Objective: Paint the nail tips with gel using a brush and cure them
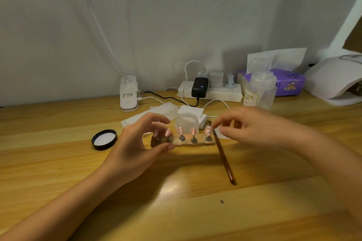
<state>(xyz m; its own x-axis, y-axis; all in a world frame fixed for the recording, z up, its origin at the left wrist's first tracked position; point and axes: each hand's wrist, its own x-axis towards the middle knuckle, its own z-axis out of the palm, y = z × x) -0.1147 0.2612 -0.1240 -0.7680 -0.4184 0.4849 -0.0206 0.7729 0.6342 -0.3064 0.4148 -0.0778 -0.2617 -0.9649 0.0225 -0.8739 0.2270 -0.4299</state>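
Left hand [135,143] grips nail stand [184,142]; right hand [252,127] (fingers curled) touches rightmost tip [207,130].

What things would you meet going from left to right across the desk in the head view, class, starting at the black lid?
black lid → left hand → nail tip holder → brush → right hand → white curing lamp

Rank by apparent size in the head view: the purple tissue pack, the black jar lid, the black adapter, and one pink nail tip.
1. purple tissue pack, partly hidden by the bottle.
2. black jar lid and black adapter: look alike; the lid lies nearer, so unranked.
3. pink nail tip.
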